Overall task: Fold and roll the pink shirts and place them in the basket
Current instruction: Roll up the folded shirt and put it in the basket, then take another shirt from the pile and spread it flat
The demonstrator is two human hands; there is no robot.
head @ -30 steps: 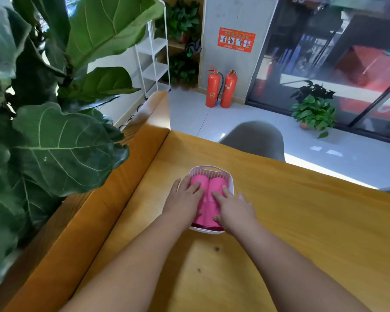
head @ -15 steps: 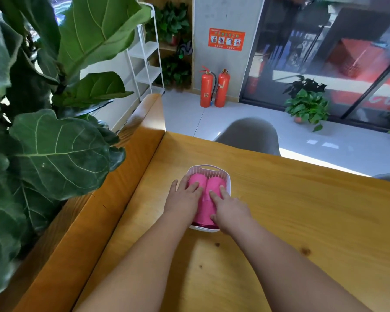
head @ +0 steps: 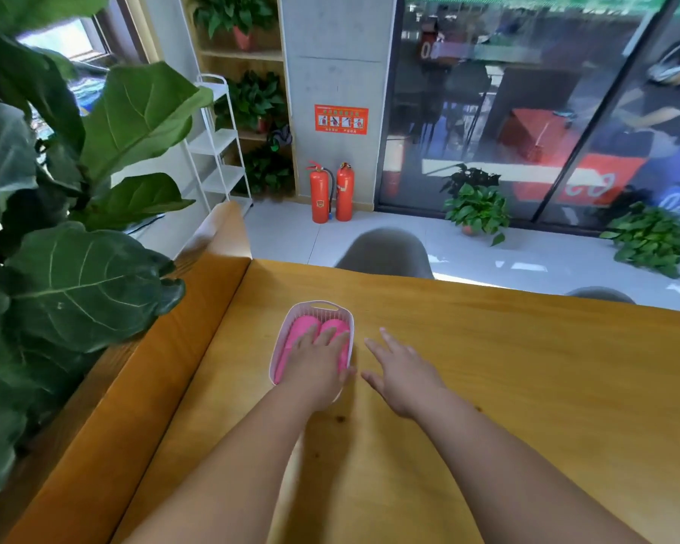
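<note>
A small white plastic basket (head: 322,306) stands on the wooden table (head: 527,386) near its left side. Two rolled pink shirts (head: 305,327) lie side by side inside it. My left hand (head: 317,365) lies flat on top of the rolls, fingers straight, covering their near halves. My right hand (head: 403,371) hovers just to the right of the basket over bare wood, fingers spread and holding nothing.
A wooden ledge (head: 154,367) runs along the table's left edge, with a large-leafed plant (head: 75,276) overhanging it. Grey chair backs (head: 385,253) stand beyond the far table edge. Fire extinguishers (head: 330,194) and potted plants (head: 476,210) stand on the floor farther off.
My right hand has lifted off the pink rolls and moved right, out of the basket. My left hand has slid to the middle of the rolls. The camera tilted up.
</note>
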